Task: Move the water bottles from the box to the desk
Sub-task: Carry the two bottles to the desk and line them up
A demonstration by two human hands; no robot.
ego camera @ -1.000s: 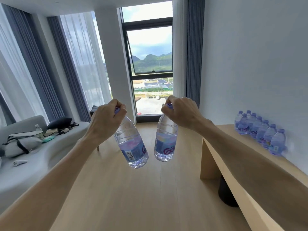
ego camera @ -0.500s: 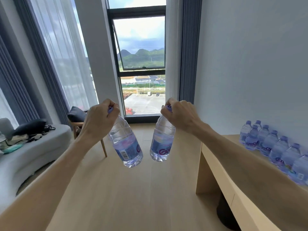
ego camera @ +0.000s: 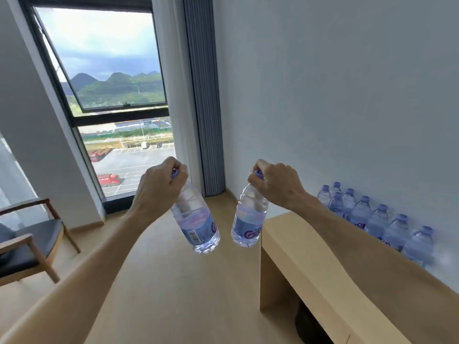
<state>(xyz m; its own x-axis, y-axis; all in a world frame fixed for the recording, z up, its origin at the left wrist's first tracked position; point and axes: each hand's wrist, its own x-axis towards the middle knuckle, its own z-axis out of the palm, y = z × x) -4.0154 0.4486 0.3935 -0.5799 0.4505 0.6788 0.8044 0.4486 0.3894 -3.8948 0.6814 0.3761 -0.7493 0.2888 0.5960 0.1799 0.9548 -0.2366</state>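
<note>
My left hand [ego camera: 159, 187] grips one water bottle [ego camera: 196, 224] by its purple cap and neck, fingers curled over the top, and the bottle hangs tilted with its base swung toward my right. My right hand [ego camera: 278, 184] grips a second water bottle [ego camera: 248, 222] the same way; it hangs nearly upright, its base just beside the near corner of the tabletop [ego camera: 298, 234] and not touching it. Both bottles hang in the air over the wooden floor [ego camera: 173, 294], close together but apart. On the tabletop, a row of bottles [ego camera: 377, 217] stands against the white wall [ego camera: 347, 95], running from the far end toward me; my right forearm crosses in front of the nearer ones and hides their lower parts. Under the tabletop a dark round shape [ego camera: 310, 324] sits in shadow; I cannot tell what it is. To my left stands a wooden chair [ego camera: 32, 242] with a dark seat, and ahead a tall window [ego camera: 111, 95] with a grey curtain [ego camera: 203, 95] beside it.
</note>
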